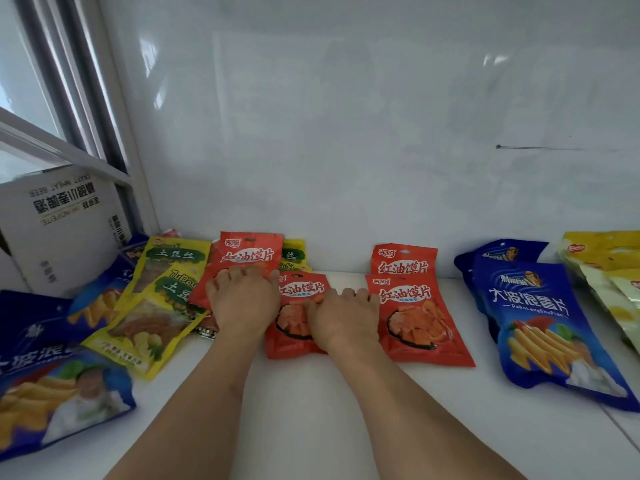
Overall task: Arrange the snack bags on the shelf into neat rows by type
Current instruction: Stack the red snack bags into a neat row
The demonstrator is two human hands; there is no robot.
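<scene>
We see a glossy white back wall (346,116) rising behind a flat white shelf (311,410); at far left a white printed cardboard box (59,223) stands under a window frame; a large blue crinkle-chip bag (55,386) lies at the shelf's near left, and another large blue chip bag (543,327) lies at right with pale yellow-green packets (609,285) beyond it; yellow shredded-potato bags (152,306) overlap one another left of centre. Four red plastic snack bags sit mid-shelf: a right-hand red bag (419,320) with a rear red bag (403,259) tucked behind it, a middle red bag (298,317), and a left rear red bag (251,252). Both bare forearms reach forward from below; the left hand (242,299) lies palm-down on the left rear red bag, fingers spread and resting on it; the right hand (346,317) lies palm-down between the middle and right-hand red bags, fingers fairly straight, touching the middle bag's right edge.
</scene>
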